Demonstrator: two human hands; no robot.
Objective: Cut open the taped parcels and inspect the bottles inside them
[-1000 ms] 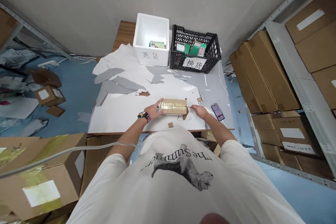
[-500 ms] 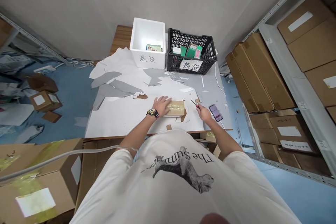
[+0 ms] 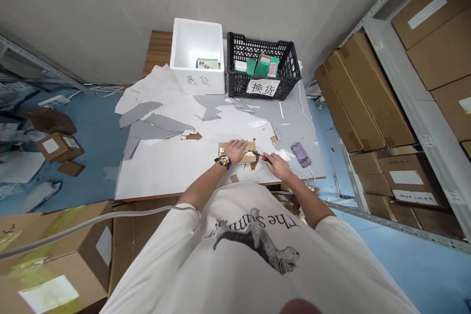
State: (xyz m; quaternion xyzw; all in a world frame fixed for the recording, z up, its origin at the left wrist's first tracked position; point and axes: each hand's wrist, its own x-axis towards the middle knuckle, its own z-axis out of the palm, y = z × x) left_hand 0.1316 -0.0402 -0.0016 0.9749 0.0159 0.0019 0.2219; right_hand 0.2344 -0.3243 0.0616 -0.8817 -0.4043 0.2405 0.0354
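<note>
Two hands: left hand (image 3: pixel 235 149) open, pressed flat on taped cardboard parcel (image 3: pixel 250 147); right hand (image 3: pixel 278 167) clenched on small red-handled tool (image 3: pixel 265 158), tip at parcel's right end.
Parcel: near front edge of table (image 3: pixel 165 174), white paper sheet extending left.
Writing: 退货 on foam box (image 3: pixel 196 81); 换货 on black crate (image 3: pixel 290 71).
Contents: green cartons (image 3: pixel 262 65) in crate; printed card (image 3: pixel 208 63) in foam box.

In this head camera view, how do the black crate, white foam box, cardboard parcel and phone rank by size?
1. The black crate and white foam box look about equal, so I can't rank them.
2. Cardboard parcel
3. Phone, blurred but smallest
</note>
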